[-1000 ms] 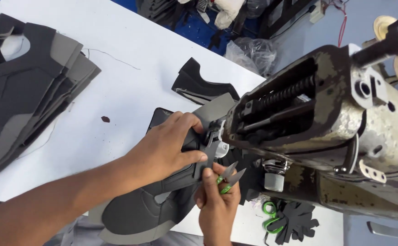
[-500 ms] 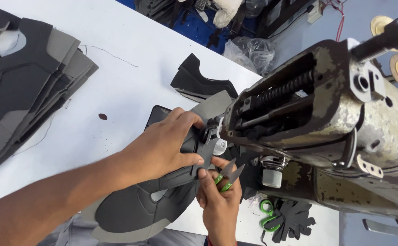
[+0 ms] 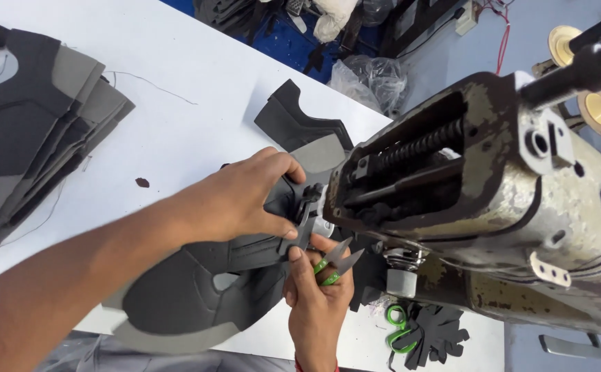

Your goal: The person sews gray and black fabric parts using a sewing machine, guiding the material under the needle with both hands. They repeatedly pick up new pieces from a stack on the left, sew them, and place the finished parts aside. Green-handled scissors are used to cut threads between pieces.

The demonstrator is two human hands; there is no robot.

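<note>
where left hand covers shoe upper (needle hidden)

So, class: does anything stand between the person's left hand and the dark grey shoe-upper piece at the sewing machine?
Nothing visible: the left hand already presses on the dark grey shoe-upper piece; the right hand holds green-handled thread snips alongside.

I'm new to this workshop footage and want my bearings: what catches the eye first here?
The worn sewing machine fills the right side, paint flaking. At its foot, the left hand presses a black and grey shoe upper on the white table while the right hand holds green-handled thread snips. A stack of similar cut pieces lies far left.
</note>
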